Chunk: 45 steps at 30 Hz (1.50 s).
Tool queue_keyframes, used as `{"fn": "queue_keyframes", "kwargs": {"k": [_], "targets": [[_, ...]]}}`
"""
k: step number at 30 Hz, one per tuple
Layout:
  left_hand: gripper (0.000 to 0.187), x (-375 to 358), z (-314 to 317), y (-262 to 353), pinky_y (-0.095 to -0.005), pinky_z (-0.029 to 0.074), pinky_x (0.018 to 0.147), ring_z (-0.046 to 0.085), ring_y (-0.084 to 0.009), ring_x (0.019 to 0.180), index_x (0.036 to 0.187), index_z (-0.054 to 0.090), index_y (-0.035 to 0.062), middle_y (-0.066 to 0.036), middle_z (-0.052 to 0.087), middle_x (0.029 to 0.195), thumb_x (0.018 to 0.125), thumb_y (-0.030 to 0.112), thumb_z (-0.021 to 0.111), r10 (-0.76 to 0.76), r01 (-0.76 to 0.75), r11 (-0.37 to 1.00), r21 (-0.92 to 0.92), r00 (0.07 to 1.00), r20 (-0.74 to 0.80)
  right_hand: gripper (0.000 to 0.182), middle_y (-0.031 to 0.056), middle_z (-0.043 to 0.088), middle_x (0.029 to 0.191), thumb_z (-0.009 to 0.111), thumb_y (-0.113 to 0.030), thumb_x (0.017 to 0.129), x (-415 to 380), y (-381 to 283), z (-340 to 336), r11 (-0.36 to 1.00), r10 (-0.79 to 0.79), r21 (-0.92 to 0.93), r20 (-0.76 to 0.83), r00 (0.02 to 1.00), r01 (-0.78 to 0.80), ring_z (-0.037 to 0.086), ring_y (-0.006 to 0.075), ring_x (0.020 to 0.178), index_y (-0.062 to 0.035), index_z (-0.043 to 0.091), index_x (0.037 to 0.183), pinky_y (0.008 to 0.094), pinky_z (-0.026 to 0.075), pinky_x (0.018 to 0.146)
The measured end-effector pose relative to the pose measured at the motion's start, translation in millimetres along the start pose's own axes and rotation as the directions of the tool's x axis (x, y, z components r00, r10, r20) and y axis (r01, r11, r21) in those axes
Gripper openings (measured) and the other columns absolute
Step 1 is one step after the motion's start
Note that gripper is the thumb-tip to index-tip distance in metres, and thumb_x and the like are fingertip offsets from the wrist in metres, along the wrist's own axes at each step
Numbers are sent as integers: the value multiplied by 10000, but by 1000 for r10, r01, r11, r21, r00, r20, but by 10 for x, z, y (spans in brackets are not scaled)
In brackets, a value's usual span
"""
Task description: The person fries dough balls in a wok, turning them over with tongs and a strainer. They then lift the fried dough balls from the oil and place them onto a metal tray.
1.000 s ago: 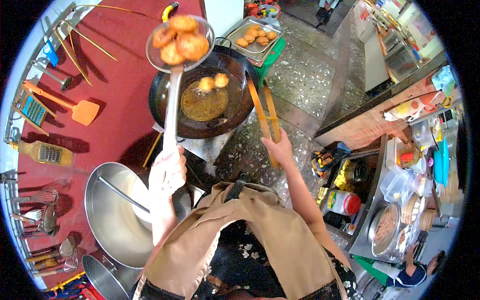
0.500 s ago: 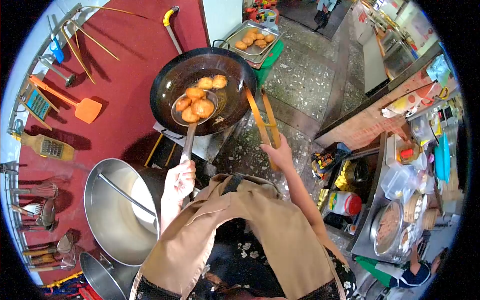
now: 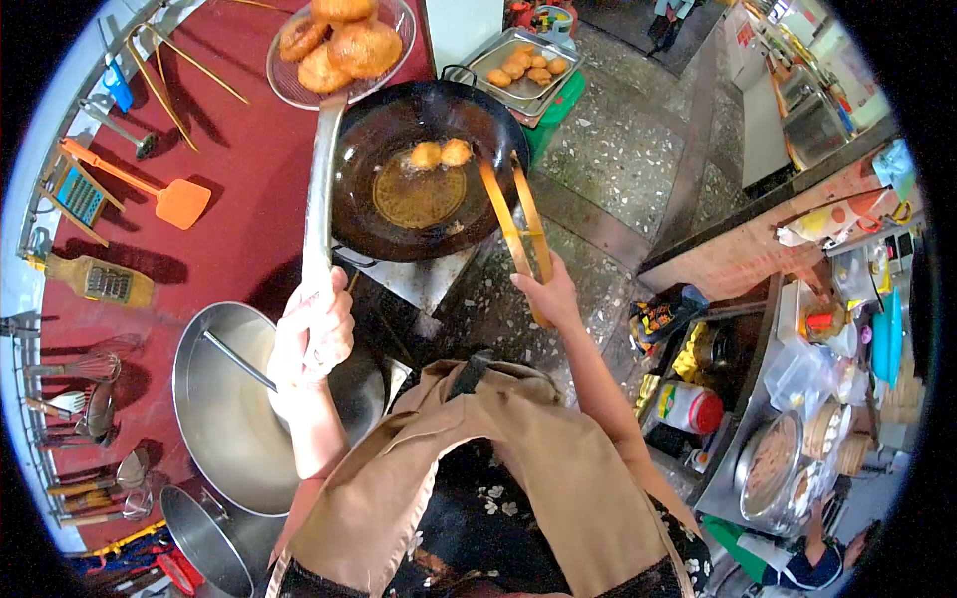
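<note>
My left hand (image 3: 314, 324) is closed around the metal handle of a strainer (image 3: 286, 82), raised up and left of the wok. Several browned fried pieces (image 3: 364, 50) lie in its mesh. Wooden tongs (image 3: 513, 227) are in my right hand (image 3: 550, 291), their tips apart at the wok's right rim. Two golden fried pieces (image 3: 441, 153) sit in the oil of the dark wok (image 3: 359, 189). Nothing is between the tong tips.
A metal tray (image 3: 490, 58) of fried pieces stands beyond the wok. At lower left is a large steel pot (image 3: 199, 419) with a handle inside. Utensils hang on the red wall. Right, a counter (image 3: 733, 463) holds bowls; a person (image 3: 817, 558) is at lower right.
The loaded strainer has risen from over the wok to its upper left, closer to the camera. The tongs have shifted slightly left relative to the wok, whose place in view moved right.
</note>
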<state>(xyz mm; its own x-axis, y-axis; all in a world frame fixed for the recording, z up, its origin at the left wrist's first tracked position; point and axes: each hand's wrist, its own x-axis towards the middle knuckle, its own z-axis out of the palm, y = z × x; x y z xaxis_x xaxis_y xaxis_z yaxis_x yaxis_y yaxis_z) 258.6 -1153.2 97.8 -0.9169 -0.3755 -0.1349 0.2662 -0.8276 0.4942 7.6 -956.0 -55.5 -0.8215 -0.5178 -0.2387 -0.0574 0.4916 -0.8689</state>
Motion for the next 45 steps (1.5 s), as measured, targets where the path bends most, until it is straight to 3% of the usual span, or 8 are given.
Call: {"fn": "queue_keyframes", "kwargs": {"k": [6, 10, 15, 20, 32, 37, 40, 45], "targets": [[84, -100, -465, -388, -166, 324, 336, 369, -65, 434, 924, 455, 15, 8, 393, 596, 884, 87, 473, -224, 156, 942, -298, 951, -212, 793, 173, 555, 1129, 746, -374, 614, -40, 311, -38, 992, -122, -2, -10, 992, 122, 535, 307, 1052, -17, 416, 1241, 376, 413, 881], [62, -98, -842, -650, -192, 375, 451, 397, -57, 502, 805, 442, 51, 26, 390, 608, 861, 54, 468, -414, 333, 742, -582, 910, -7, 822, 186, 537, 1161, 746, -381, 608, -114, 295, -156, 994, -30, -103, -2, 1000, 30, 520, 308, 1082, -20, 400, 1260, 377, 407, 898], [68, -161, -720, -577, -179, 355, 403, 381, -50, 463, 820, 444, 57, 26, 382, 594, 853, 69, 502, -329, 250, 873, -418, 935, -129, 859, 209, 510, 1184, 739, -392, 609, 110, 307, -97, 993, -88, -77, -1, 996, 87, 499, 326, 1106, -9, 367, 1282, 393, 409, 906], [157, -123, -169, -117, -189, 299, 293, 374, -60, 385, 965, 454, 21, -6, 422, 584, 840, 72, 533, -60, 66, 998, 22, 975, -214, 836, 204, 486, 1175, 681, -366, 678, 578, -268, 21, 587, -206, -788, 75, 976, 185, 531, 343, 1022, 38, 302, 1304, 399, 448, 845], [165, 54, -260, -87, -198, 264, 291, 334, -60, 358, 973, 491, 25, 2, 405, 543, 830, 73, 559, -67, 54, 997, -53, 957, -281, 675, 127, 539, 1057, 630, -248, 717, 2047, -340, 891, -57, -394, -962, 267, 880, 267, 554, 255, 906, 2, 379, 1291, 379, 445, 712], [186, 214, -416, -495, -179, 323, 324, 372, -47, 389, 919, 490, 41, 14, 432, 562, 792, 101, 613, -107, 59, 992, -114, 868, -485, 538, 147, 556, 1033, 545, -223, 810, 2410, -526, 802, -73, -305, -922, 383, 872, 380, 571, 302, 893, -10, 394, 1281, 434, 467, 657], [187, 278, -437, -705, -189, 324, 321, 379, -52, 390, 922, 492, 40, 12, 439, 570, 790, 97, 612, -79, -15, 983, -182, 863, -499, 607, 159, 597, 1014, 687, -341, 655, 2628, -711, 624, 339, -168, -827, 416, 894, 449, 611, 290, 927, 12, 524, 1121, 371, 502, 771], [220, 443, -220, -910, -202, 314, 314, 386, -63, 391, 942, 490, 33, 3, 443, 572, 781, 109, 620, 31, -138, 982, -130, 794, -607, 581, 171, 630, 994, 729, -427, 575, 3099, -927, 339, 552, 33, -724, 514, 857, 414, 615, 272, 933, 1, 624, 954, 330, 490, 801]]}}
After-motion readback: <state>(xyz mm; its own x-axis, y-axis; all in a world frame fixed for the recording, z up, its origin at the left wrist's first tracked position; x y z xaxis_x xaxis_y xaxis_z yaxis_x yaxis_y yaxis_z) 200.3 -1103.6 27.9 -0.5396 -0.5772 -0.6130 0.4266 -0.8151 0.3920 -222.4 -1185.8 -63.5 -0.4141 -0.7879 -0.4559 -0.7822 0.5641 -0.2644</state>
